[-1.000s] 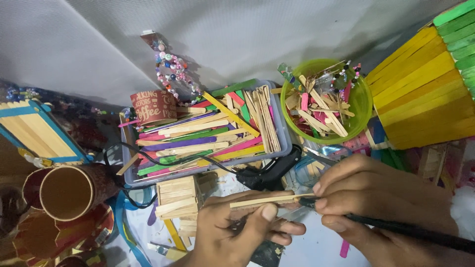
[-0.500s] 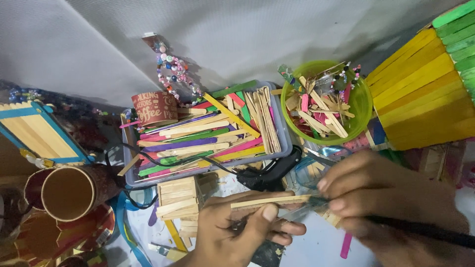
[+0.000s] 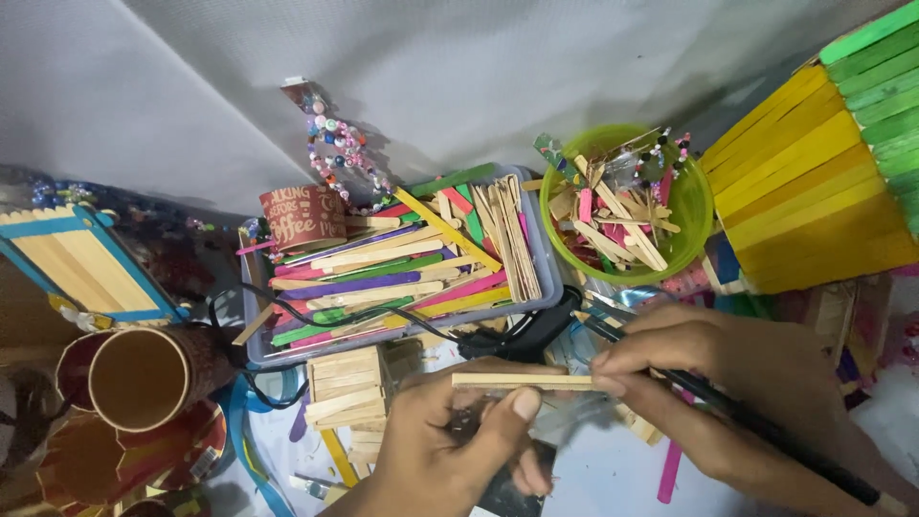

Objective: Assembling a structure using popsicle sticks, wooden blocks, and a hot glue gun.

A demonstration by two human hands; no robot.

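A plain wooden craft stick (image 3: 522,381) lies level at about 6 o'clock in the view, pinched at one end by the left hand (image 3: 450,450) and at the other by the right hand (image 3: 737,388), apparently to steady it for work. The right hand also grips a black tool (image 3: 766,426), its kind unclear. At 11 o'clock a grey tray (image 3: 546,278) holds coloured sticks; at 1 o'clock, a green bowl (image 3: 694,215) of offcuts, both within reach.
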